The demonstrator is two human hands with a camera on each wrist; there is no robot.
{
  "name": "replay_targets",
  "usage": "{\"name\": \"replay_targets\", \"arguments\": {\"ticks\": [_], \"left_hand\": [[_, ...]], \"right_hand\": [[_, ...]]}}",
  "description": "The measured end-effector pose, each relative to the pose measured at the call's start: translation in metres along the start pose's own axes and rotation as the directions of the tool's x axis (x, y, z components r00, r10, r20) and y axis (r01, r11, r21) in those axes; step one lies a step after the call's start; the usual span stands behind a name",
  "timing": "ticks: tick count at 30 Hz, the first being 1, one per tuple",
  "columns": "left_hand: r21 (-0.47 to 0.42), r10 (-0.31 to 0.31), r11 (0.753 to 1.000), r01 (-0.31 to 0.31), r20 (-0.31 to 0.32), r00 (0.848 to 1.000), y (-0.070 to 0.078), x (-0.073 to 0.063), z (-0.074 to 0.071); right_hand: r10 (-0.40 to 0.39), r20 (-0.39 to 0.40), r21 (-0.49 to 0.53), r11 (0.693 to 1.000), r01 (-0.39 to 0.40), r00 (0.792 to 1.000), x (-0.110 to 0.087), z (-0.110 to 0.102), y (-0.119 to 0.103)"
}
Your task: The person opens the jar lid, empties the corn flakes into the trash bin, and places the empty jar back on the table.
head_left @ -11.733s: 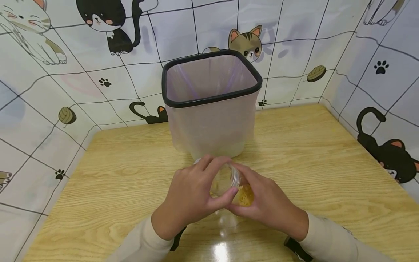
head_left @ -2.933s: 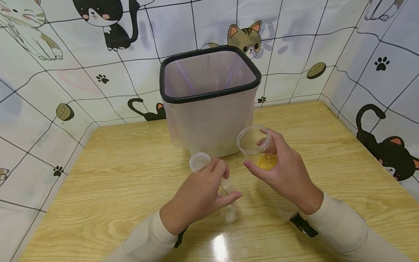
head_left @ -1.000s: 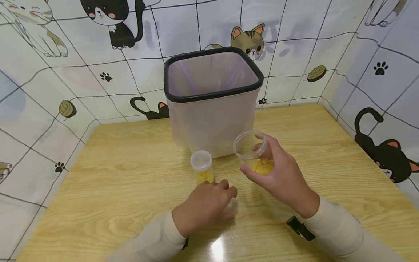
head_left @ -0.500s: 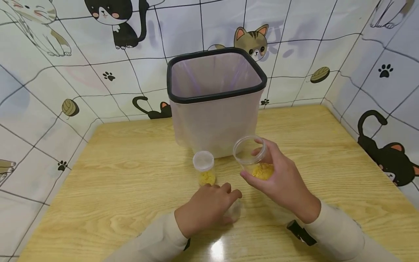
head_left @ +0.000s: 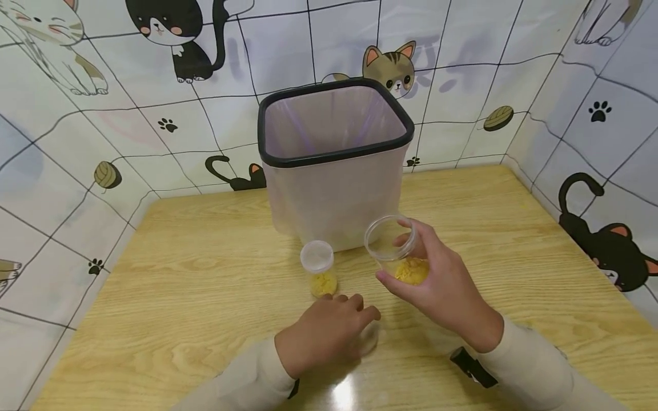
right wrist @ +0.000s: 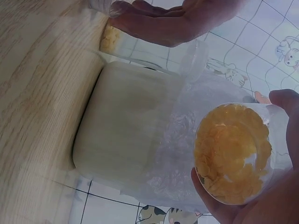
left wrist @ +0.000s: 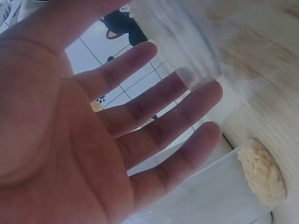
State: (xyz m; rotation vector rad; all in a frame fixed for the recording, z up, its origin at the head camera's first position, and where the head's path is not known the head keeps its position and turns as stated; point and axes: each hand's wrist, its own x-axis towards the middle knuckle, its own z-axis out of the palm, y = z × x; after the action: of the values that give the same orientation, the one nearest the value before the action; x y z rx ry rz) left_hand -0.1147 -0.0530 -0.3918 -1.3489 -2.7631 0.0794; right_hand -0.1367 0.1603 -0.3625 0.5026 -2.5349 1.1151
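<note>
My right hand [head_left: 444, 285] holds a clear plastic jar [head_left: 390, 237] without a lid, tilted slightly above the table. Yellow flakes [right wrist: 231, 151] lie in its bottom. My left hand [head_left: 329, 334] is low over the table, fingers loosely extended. Next to its fingertips, a clear round piece like a jar lid [head_left: 369, 337] sits on the table, partly hidden by the hand; in the left wrist view its ridged edge [left wrist: 201, 56] is by the fingers. Just beyond that hand stands a slim clear container [head_left: 319, 268] with a whitish cap and yellow flakes inside.
A pale bin [head_left: 334, 200] with a black rim and a thin liner stands behind the containers. The wooden table [head_left: 205, 257] is bounded by walls [head_left: 288, 51] covered in a cat print. A glare spot shines near the front edge.
Earlier, both hands held one jar. Since then the left hand has come away and drawn nearer with the clear lid-like piece, which is now on the table. The right hand has sunk slightly.
</note>
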Motion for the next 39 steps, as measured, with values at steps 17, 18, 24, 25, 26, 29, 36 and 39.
{"name": "replay_targets", "arguments": {"ticks": [17,18,24,25,26,29,36,39], "left_hand": [[0.037,0.032,0.999,-0.030,-0.059,0.998,0.000,-0.005,0.003],[0.036,0.031,0.999,-0.029,-0.060,0.998,0.000,-0.005,0.003],[0.016,0.024,1.000,-0.023,-0.052,0.998,0.000,-0.005,0.001],[0.009,0.025,1.000,-0.024,-0.058,0.998,0.000,-0.005,-0.001],[-0.002,0.026,1.000,-0.026,-0.064,0.998,-0.001,-0.005,-0.003],[-0.077,0.021,0.997,-0.026,-0.065,0.998,-0.007,-0.005,-0.014],[-0.309,-0.018,0.946,-0.094,-0.341,0.940,-0.030,-0.011,-0.044],[-0.336,-0.069,0.933,-0.132,-0.524,0.849,-0.041,-0.012,-0.051]], "right_hand": [[-0.014,-0.002,-0.009,1.000,0.014,1.000,0.003,-0.002,0.000],[-0.011,-0.001,-0.008,1.000,0.011,1.000,0.003,-0.002,0.000],[0.005,0.008,-0.009,1.000,-0.005,1.000,0.002,-0.004,0.000],[0.008,0.009,-0.009,1.000,-0.008,1.000,0.002,-0.004,0.000],[0.008,0.009,-0.010,1.000,-0.008,1.000,0.002,-0.004,0.001],[0.000,0.003,-0.023,1.000,0.000,1.000,0.002,-0.004,0.002],[-0.028,-0.029,-0.028,0.999,0.027,0.999,0.004,-0.005,0.007],[-0.034,-0.031,-0.020,0.999,0.033,0.999,0.003,-0.005,0.008]]}}
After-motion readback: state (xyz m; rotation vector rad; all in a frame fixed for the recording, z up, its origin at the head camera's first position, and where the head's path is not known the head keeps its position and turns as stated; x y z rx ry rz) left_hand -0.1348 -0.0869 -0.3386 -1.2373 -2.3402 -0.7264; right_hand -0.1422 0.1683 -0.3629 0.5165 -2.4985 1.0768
